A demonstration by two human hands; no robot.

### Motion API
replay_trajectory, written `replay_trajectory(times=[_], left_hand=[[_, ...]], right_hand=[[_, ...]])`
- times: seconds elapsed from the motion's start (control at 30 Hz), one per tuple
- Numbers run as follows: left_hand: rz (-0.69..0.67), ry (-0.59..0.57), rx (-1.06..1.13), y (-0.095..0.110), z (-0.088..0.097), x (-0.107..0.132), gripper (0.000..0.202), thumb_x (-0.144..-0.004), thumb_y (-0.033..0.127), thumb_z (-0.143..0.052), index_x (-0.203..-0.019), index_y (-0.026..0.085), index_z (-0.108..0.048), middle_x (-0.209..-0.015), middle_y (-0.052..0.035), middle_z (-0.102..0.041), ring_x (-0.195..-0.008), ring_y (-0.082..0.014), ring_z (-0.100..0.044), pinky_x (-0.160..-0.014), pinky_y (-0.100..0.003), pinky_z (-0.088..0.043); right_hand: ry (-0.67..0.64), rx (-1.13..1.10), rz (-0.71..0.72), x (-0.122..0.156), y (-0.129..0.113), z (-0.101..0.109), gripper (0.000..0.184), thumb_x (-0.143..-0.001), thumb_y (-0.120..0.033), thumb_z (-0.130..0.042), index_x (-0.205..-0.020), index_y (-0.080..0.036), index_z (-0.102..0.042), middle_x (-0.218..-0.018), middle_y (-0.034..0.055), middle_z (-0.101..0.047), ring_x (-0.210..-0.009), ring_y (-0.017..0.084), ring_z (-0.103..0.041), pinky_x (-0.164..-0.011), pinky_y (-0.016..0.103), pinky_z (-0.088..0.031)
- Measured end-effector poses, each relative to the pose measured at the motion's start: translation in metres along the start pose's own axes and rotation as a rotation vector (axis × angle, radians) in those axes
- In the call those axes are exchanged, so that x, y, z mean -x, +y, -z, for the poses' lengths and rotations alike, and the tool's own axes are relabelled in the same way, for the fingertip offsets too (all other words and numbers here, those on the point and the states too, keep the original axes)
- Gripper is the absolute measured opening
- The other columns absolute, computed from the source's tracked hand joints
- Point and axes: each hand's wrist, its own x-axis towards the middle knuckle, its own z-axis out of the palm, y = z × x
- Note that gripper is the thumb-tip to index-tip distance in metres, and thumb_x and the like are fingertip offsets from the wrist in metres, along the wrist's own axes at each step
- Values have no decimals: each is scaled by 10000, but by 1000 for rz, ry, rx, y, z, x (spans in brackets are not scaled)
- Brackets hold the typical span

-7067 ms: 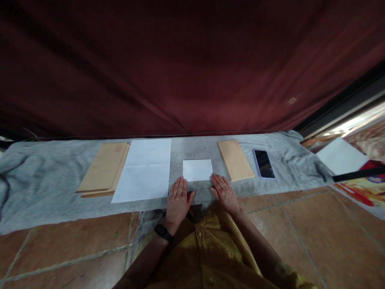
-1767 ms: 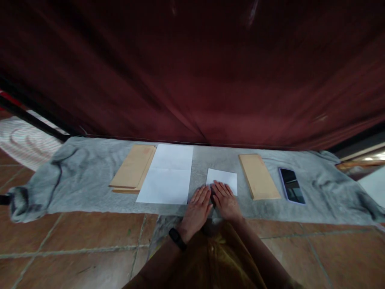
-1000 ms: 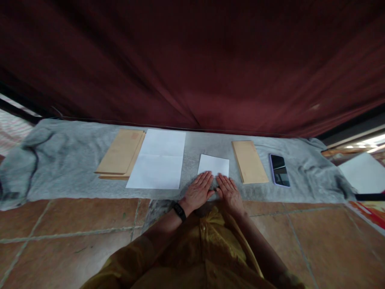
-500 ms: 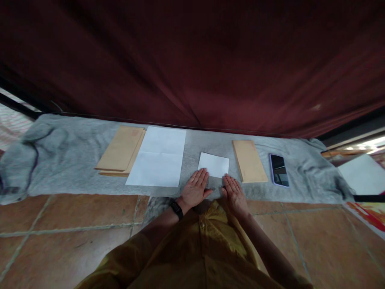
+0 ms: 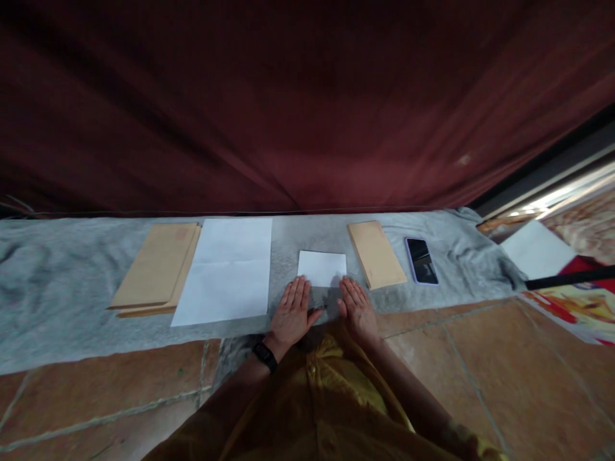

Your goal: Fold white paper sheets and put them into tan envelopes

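A small white folded paper [image 5: 321, 267] lies flat on the grey cloth in front of me. My left hand [image 5: 292, 314] rests palm down with fingers stretched, its fingertips at the paper's near left corner. At the near right corner lie the fingertips of my right hand [image 5: 357, 310], also flat and stretched out. Left of the folded paper are large white sheets [image 5: 228, 269] with a faint crease across the middle. Beside them is a stack of brown envelopes [image 5: 154, 266]. To the right lies another brown envelope stack [image 5: 377, 254].
A phone [image 5: 421, 261] in a purple case lies right of the envelopes. The grey cloth [image 5: 293, 234] covers the long surface, with a dark red curtain [image 5: 288, 128] behind it. At the far right are a white sheet [image 5: 538, 256] and a colourful printed item [image 5: 581, 307].
My view has turned to the right, so the things on the cloth appear shifted left. Both hands stay flat at the folded paper's near corners.
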Motion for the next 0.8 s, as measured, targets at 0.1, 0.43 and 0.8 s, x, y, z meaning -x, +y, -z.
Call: replay_trajectory(times=[0.1, 0.43, 0.8], left_hand=[[-2, -23, -30, 0, 1, 0, 749, -974, 520, -461, -1518, 13, -378, -1592, -221, -360, -1520, -313, -271, -1249, -474, -266], [-10, -44, -73, -1, 2, -3, 724, -973, 511, -457, -1472, -14, -448, -1558, -238, -414, -1502, -327, -313, -1245, -463, -282], [-1, -20, -64, -1, 1, -2, 697, -964, 501, -465, -1455, 7, -476, -1556, -231, -423, -1487, -329, -347, -1237, -468, -298]], right_hand=[[-18, -52, 60, -16, -14, -9, 477, -1047, -267, -390, -1497, -127, -457, -1548, 143, -467, -1475, 247, -380, -1200, 488, -373], [-167, -51, 143, -75, -22, -18, 430, -1030, -252, -430, -1431, -153, -549, -1529, 108, -499, -1432, 251, -443, -1208, 464, -357], [-225, -14, 259, -122, -26, -39, 501, -977, -164, -487, -1475, -111, -486, -1564, 132, -449, -1440, 259, -409, -1216, 457, -323]])
